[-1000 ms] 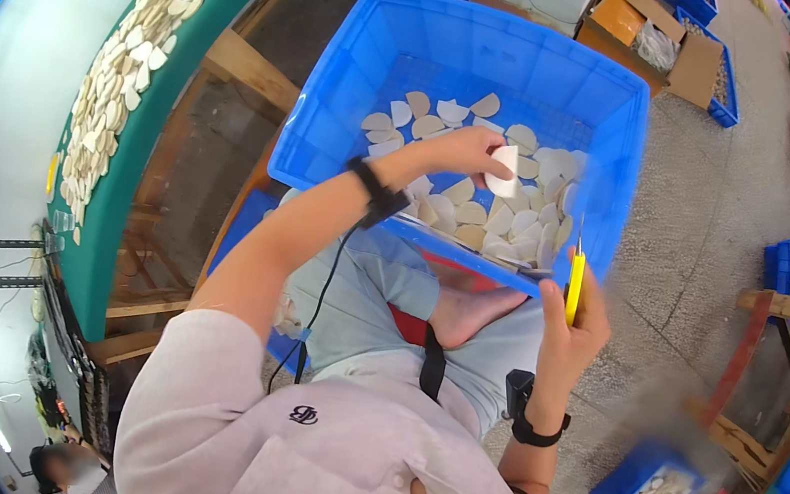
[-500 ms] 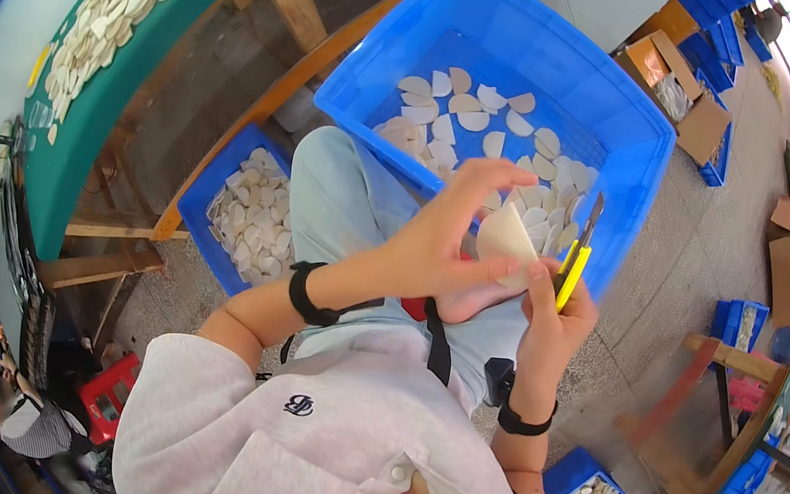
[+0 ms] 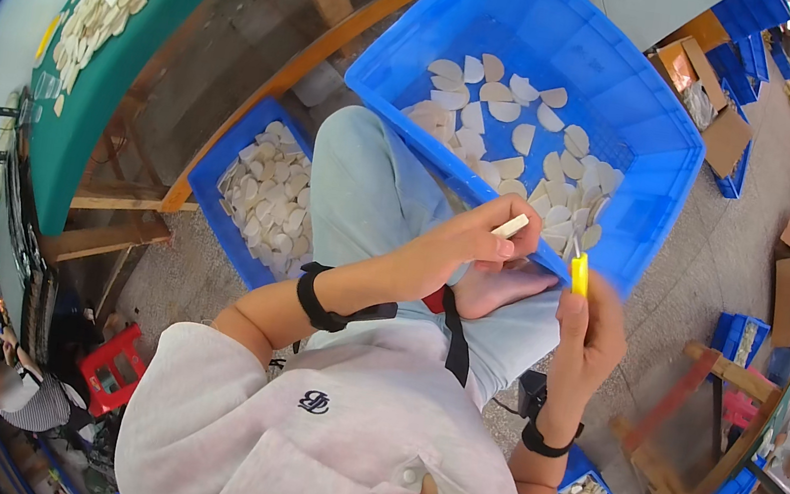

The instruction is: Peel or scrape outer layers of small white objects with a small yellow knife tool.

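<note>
Our left grip (image 3: 477, 241) pinches a pale piece (image 3: 511, 226) edge-on by the blue bin (image 3: 659, 198), probably keeping its edge reachable; our right grip (image 3: 596, 328) wraps the yellow-handled tool (image 3: 580, 275), tip pointing away.

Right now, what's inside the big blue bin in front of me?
The big blue bin holds pale half-round pieces, scattered over its floor and bunched toward the near right corner. Whatever lies beneath the overlapping ones is covered.

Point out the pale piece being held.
The pale piece pinched in the left hand, seen nearly edge-on; other pieces lie in blue bins or on the green table.
</note>
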{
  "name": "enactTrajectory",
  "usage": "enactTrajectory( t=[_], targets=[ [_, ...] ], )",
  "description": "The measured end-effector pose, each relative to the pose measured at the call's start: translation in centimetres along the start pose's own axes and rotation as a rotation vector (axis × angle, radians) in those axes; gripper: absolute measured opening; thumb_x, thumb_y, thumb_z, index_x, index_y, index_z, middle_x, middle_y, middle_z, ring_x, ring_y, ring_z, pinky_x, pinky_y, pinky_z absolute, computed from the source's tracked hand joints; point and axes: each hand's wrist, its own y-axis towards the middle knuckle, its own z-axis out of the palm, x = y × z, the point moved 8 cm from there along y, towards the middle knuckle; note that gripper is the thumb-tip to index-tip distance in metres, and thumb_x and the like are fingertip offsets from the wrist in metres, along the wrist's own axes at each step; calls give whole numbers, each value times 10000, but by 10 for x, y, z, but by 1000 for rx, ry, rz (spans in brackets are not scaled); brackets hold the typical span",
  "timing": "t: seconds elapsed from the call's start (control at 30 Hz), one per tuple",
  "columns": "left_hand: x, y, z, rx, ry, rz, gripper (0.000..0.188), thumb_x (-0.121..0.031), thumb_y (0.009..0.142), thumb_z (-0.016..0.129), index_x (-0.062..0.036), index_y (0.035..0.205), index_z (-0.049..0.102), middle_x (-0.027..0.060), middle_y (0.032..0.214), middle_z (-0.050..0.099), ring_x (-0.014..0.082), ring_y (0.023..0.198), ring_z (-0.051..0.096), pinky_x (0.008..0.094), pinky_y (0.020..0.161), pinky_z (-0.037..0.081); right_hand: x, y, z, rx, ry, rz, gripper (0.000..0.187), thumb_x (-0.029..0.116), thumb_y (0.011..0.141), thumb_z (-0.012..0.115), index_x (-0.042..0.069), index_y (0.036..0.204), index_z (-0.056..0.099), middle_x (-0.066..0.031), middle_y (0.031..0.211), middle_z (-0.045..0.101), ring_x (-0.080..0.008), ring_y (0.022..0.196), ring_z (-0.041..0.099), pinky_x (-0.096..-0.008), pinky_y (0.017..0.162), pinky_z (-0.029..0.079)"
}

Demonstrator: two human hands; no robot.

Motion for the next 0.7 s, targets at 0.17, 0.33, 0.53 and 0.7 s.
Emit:
enactTrajectory(
  t=[0.17, 0.33, 0.53, 0.7],
  targets=[
    [-7, -8, -4, -125, 19, 102, 204, -196, 828, 510, -76, 976, 437, 0, 890, 395, 73, 852, 364, 207, 769, 297, 35, -2, 12, 74, -213, -270, 250, 121, 800, 651, 10, 1019, 602, -80, 771, 588, -157, 615, 529, -231, 567, 414],
    [-17, -16, -2, -127, 146, 191, 190, -188, 863, 522, -64, 982, 440, 0, 879, 425, 78, 810, 394, 237, 732, 331, 42, -6, 16, 127, -320, -332, 291, 131, 759, 685, 43, 1031, 629, -65, 655, 514, -191, 517, 473, -278, 468, 359],
    [-21, -20, -6, -217, 365, 222, 189, -230, 877, 536, -57, 920, 473, 28, 801, 473, 131, 725, 435, 276, 661, 350, 47, -7, 16, 151, -388, -394, 311, 137, 744, 695, 47, 1035, 632, -52, 609, 449, -185, 478, 422, -288, 438, 319],
    [-19, -21, -10, -267, 453, 212, 213, -256, 872, 548, -51, 875, 488, 56, 769, 477, 186, 704, 444, 294, 649, 347, 45, -6, 16, 166, -419, -413, 313, 147, 738, 699, 53, 1030, 637, -42, 594, 422, -180, 463, 404, -293, 427, 305]
  ],
)
